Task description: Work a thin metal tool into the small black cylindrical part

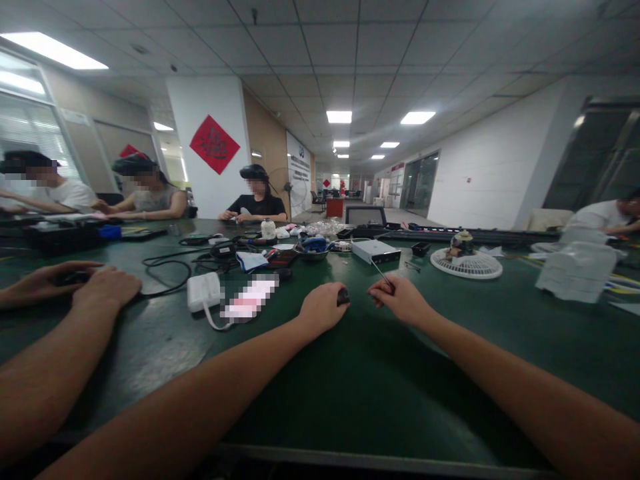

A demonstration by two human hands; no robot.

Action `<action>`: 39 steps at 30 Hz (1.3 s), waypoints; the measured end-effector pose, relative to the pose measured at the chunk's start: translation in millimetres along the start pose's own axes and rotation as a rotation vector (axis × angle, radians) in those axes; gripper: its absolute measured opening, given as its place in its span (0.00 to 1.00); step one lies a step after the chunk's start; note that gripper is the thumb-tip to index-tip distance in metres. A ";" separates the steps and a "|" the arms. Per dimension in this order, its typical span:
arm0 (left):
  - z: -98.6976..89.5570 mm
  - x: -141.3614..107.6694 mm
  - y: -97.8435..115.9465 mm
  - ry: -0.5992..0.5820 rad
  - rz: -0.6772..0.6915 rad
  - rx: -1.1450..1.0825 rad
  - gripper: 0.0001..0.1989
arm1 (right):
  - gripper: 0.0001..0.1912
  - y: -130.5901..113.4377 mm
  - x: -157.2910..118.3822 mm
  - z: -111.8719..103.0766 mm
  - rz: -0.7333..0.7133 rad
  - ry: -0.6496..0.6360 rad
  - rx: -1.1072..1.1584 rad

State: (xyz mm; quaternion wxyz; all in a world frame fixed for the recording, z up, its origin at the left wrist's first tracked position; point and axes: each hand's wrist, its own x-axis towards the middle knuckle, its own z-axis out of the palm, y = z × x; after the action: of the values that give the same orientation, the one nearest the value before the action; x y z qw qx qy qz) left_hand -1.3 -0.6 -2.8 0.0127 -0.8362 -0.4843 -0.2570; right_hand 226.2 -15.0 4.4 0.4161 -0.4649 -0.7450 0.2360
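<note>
Plainly, everything stood around a green desk point(350, 407), and at its left edge a co-worker's hands point(104, 288) were curled about a dark object point(74, 277) (mostly hidden by the fingers, so I couldn't tell its shape). A black cable point(167, 291) looped over the surface just beyond them, and next to it lay a white plastic block point(204, 292) whose white lead ran toward a pixelated patch. Farther back, a person in a black top point(261, 208) sat facing across, and in front of that person were a white-and-blue cloth point(251, 261) and a bowl point(311, 253) with something blue in it. Near the middle, the wearer's left hand point(320, 308) was closed around a small black piece point(343, 297), its end poking out past the fingers toward the right. Behind lay a white box with a black front point(377, 251). Just right of the black piece, and apart from it, the right hand point(397, 298) pinched a thin rod point(382, 273) between closed fingertips, the rod slanting up and to the left. Beyond came a small black tray point(421, 249), then a round white grille point(467, 264), and finally a white plastic shell point(576, 272).
</note>
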 end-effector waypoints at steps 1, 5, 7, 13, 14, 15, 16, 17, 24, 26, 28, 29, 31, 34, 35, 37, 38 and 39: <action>-0.4 -0.1 0.9 0.004 0.003 -0.014 0.17 | 0.07 1.0 0.9 -0.6 0.012 0.014 0.016; -2.5 -0.8 6.2 0.000 0.028 -0.061 0.17 | 0.11 1.1 1.0 -2.9 0.040 0.094 -0.003; -4.0 -1.5 9.5 0.002 0.055 -0.063 0.17 | 0.12 -0.2 0.1 -3.2 0.037 0.104 -0.016; -9.9 -4.7 16.0 0.011 0.170 -0.055 0.16 | 0.12 -5.3 -3.1 1.4 -0.016 0.024 0.024; -11.0 -5.0 16.5 0.002 0.197 -0.044 0.16 | 0.13 -6.7 -3.8 2.4 -0.027 0.012 0.039; -12.1 -5.2 17.1 -0.008 0.224 -0.033 0.16 | 0.15 -8.3 -4.6 3.2 -0.036 0.003 0.048; -13.1 -5.3 17.6 -0.015 0.251 -0.021 0.15 | 0.17 -9.9 -5.4 3.8 -0.047 -0.007 0.042; -14.0 -5.3 18.1 -0.021 0.274 -0.010 0.15 | 0.18 -11.3 -6.1 4.1 -0.056 -0.011 0.023; -16.3 -4.9 17.7 -0.035 0.378 0.032 0.18 | 0.15 -10.8 -8.0 2.2 -0.057 0.049 -0.175; -16.3 -5.0 16.9 -0.036 0.398 0.029 0.17 | 0.13 -9.9 -8.7 2.2 -0.054 0.021 -0.183; -16.4 -5.1 16.5 -0.042 0.430 0.023 0.17 | 0.12 -10.4 -9.8 2.8 -0.036 -0.006 -0.198; -16.5 -5.1 16.5 -0.046 0.449 0.021 0.17 | 0.12 -11.1 -10.4 3.3 -0.029 -0.013 -0.213; -16.8 -5.2 17.0 -0.050 0.478 0.016 0.17 | 0.12 -13.2 -11.1 4.3 -0.027 -0.004 -0.253; -16.9 -4.8 18.9 -0.032 0.453 -0.026 0.17 | 0.13 -16.5 -10.5 4.7 -0.035 0.035 -0.332; -16.7 -4.4 19.5 -0.021 0.417 -0.055 0.17 | 0.14 -17.5 -10.0 4.4 -0.032 0.046 -0.360; -15.9 -3.2 19.9 0.013 0.313 -0.123 0.16 | 0.16 -19.2 -8.8 3.0 -0.017 0.053 -0.421; -15.2 -2.3 19.1 0.037 0.255 -0.159 0.15 | 0.17 -19.8 -8.4 1.9 -0.003 0.052 -0.453; -14.3 -1.2 17.5 0.064 0.199 -0.194 0.14 | 0.17 -20.4 -8.2 0.7 0.014 0.045 -0.479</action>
State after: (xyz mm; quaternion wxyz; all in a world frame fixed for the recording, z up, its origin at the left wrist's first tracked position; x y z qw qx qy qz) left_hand 6.6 -14.7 13.1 -0.0273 -0.8689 -0.3713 -0.3263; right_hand 217.3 -31.6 15.8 0.3086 -0.5606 -0.7671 0.0451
